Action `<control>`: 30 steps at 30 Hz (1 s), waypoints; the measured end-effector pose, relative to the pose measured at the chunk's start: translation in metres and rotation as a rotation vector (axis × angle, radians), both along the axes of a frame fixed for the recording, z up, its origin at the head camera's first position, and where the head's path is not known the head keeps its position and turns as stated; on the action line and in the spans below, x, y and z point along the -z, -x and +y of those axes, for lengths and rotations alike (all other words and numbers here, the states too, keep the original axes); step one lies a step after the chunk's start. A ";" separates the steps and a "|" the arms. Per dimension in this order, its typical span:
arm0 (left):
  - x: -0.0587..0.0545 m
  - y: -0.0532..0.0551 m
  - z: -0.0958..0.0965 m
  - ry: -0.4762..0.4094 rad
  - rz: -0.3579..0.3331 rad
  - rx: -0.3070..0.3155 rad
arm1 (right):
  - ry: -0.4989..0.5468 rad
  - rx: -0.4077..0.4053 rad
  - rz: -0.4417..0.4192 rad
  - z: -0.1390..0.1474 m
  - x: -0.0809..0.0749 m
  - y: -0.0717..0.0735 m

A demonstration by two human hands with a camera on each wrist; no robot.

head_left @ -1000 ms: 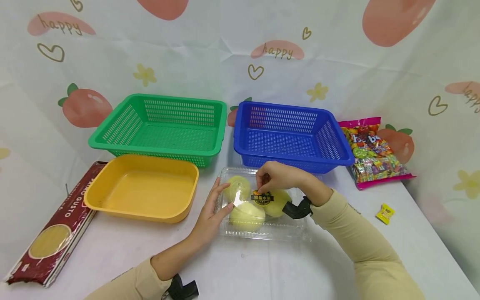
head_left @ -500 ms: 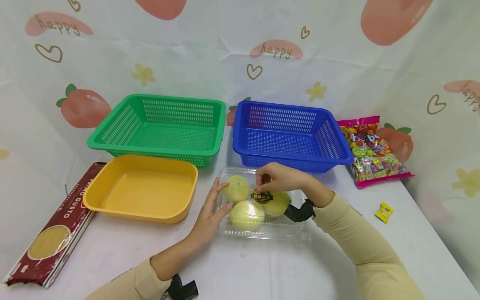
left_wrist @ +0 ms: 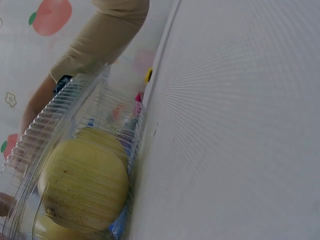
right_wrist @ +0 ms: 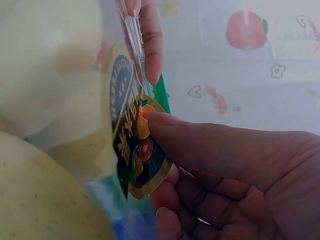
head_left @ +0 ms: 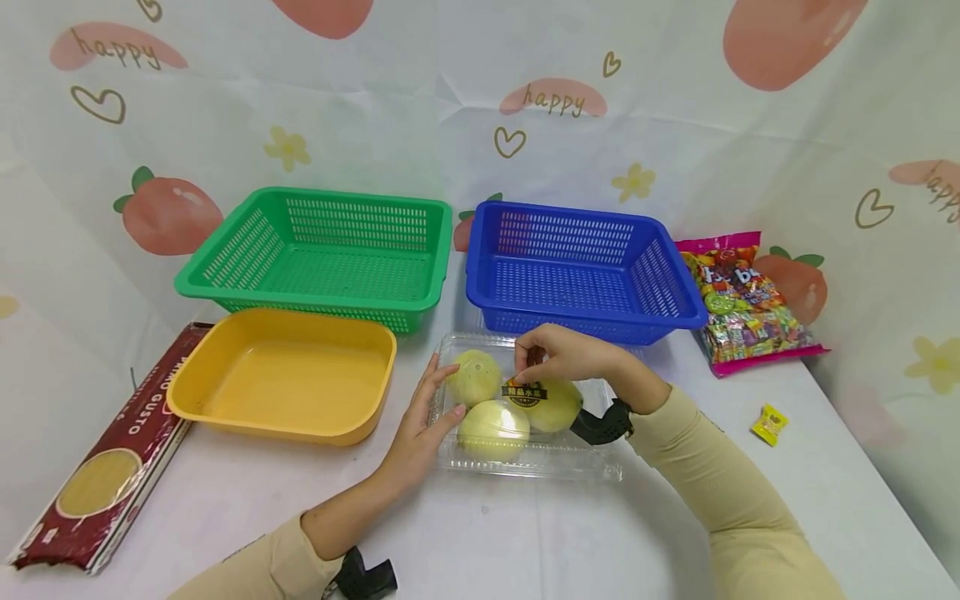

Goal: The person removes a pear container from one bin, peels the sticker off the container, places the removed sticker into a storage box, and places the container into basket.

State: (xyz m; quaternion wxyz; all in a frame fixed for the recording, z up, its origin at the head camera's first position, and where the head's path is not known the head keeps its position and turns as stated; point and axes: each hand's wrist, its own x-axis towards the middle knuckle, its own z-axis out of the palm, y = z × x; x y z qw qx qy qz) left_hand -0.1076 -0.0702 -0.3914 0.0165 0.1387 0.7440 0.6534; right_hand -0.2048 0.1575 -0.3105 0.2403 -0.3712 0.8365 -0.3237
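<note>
1. Box point(head_left: 555, 468), clear plastic, lid down, sits mid-table point(head_left: 487, 550); three pale fruits point(head_left: 492, 432) inside, label point(head_left: 525, 393) on lid.
2. Right hand point(head_left: 558, 352): pinching label's edge, thumb on its printed face; label bent at that edge in right wrist view.
3. Left hand point(head_left: 420, 429): fingers extended along box's left side, thumb on lid, not curled around anything.
4. Blue basket point(head_left: 562, 287) just behind box, closest obstacle on the far side. Green basket point(head_left: 341, 271) farther left.
5. Tub point(head_left: 292, 383), yellow, in front of green basket, left of left hand; contact with basket can't be told.
6. Pasta pack point(head_left: 112, 475) at far left, slanted. Candy bag point(head_left: 750, 308) right of blue basket; single candy point(head_left: 769, 425) nearer, right of right sleeve point(head_left: 697, 458).
7. Hidden: right hand and black mount point(head_left: 602, 423) cover part of lid and right fruit; tub hides part of pasta pack and green basket's front; blue basket overlaps candy bag's edge.
8. Cut off: both sleeves at bottom of head view; box at left in left wrist view.
9. Hard to read: left wrist view dim, fruits blurred by ribbed plastic; label's small print illegible from head.
</note>
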 end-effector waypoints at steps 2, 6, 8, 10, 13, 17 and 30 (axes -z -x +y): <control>0.000 0.000 0.000 0.001 -0.003 0.000 | 0.012 0.003 -0.007 0.001 0.002 0.001; 0.000 0.000 0.001 0.003 -0.011 0.002 | 0.040 0.005 -0.022 0.003 0.003 0.002; 0.000 0.000 0.001 0.003 -0.013 0.004 | 0.051 0.007 -0.029 0.003 0.002 0.002; 0.000 0.001 0.000 0.002 -0.009 0.006 | 0.059 0.011 -0.036 0.003 0.002 0.001; 0.000 0.001 0.000 0.001 -0.004 0.008 | 0.068 0.017 -0.049 0.003 0.002 0.001; 0.000 0.001 0.000 -0.001 -0.006 0.006 | 0.080 0.020 -0.061 0.004 0.003 0.001; -0.002 0.000 0.000 0.005 0.004 0.000 | 0.109 0.033 -0.125 0.006 0.006 0.003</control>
